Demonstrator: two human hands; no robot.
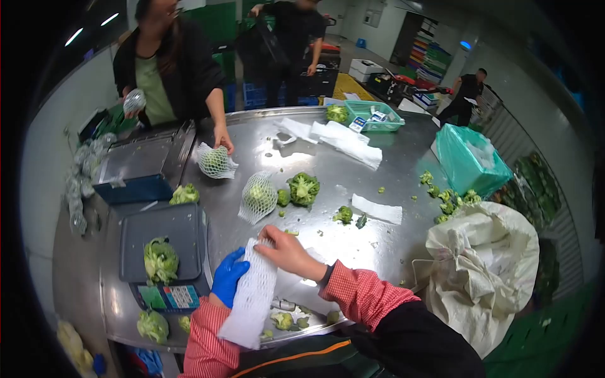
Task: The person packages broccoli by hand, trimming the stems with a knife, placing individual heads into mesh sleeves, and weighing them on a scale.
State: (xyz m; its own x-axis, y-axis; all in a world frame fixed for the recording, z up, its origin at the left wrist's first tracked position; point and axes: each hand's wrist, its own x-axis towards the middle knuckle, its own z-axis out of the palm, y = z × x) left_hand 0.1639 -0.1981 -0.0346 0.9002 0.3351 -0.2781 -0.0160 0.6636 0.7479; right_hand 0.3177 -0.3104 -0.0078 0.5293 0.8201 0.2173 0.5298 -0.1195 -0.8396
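My left hand [229, 276], in a blue glove, grips a white foam net sleeve [253, 301] that hangs long and flat toward the table's near edge. At the sleeve's upper end, my right hand [288, 252] is bare and pinches the rim with closed fingers. Beyond my hands lies a head of broccoli in a foam net [259, 196], with a bare broccoli head [304, 189] to its right. A small broccoli piece [343, 215] and a flat foam sleeve [377, 209] are farther right. Broccoli scraps [283, 320] lie below my right forearm.
Left stands a scale [161, 217] bearing a broccoli head [161, 260]. Across the table, a person's hand [222, 138] touches netted broccoli [215, 162]. Foam sleeves [346, 142] and a green basket [378, 126] lie at the back. A teal-lined bin [469, 164] and white sack [485, 271] stand right.
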